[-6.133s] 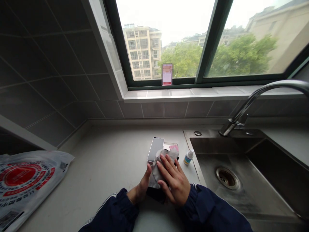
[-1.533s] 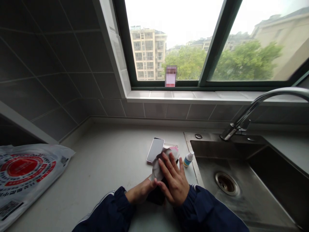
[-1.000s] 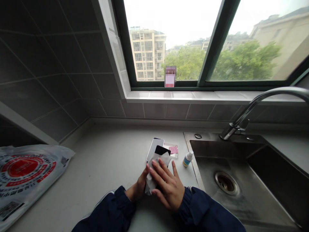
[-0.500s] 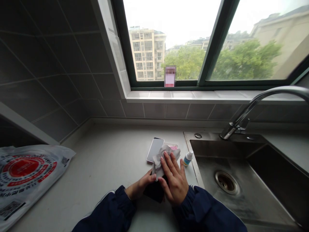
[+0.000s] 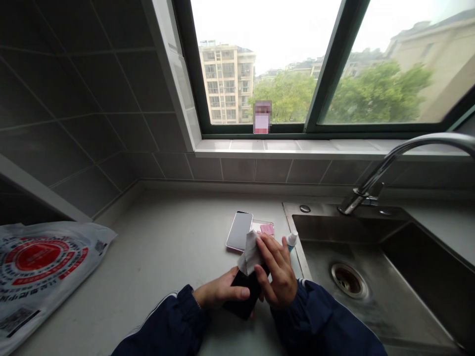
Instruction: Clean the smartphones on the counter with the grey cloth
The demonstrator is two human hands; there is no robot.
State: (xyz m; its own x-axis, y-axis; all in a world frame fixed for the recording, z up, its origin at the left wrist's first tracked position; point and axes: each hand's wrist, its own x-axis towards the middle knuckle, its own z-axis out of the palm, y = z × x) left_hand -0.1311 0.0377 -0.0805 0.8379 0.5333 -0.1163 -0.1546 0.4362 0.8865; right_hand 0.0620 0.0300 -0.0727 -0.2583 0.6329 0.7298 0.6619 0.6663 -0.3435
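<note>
My left hand [image 5: 221, 289] grips a black phone [image 5: 242, 302] from its left side, thumb across the dark face. Against the phone's upper part, my right hand [image 5: 277, 273] presses a crumpled pale grey tissue [image 5: 251, 253] with its fingers together. Just beyond the hands, a silver-edged phone [image 5: 239, 230] lies flat on the counter. Beside it is a clear case [image 5: 257, 225] with a pink piece [image 5: 267, 229] on it, partly covered by the tissue. A small white-capped bottle [image 5: 292, 239] stands behind my right fingers, its lower part hidden.
On the right, a steel sink [image 5: 356, 252] with a curved faucet [image 5: 386, 163] is set into the white counter [image 5: 178, 232]. A printed plastic bag [image 5: 48, 267] lies at the left. Behind the counter are a tiled wall and a window [image 5: 260, 59].
My right hand has shifted slightly right and turned, bunching the tissue toward the phone's upper end. More of the black phone and the pink piece shows. My left thumb lies farther across the phone.
</note>
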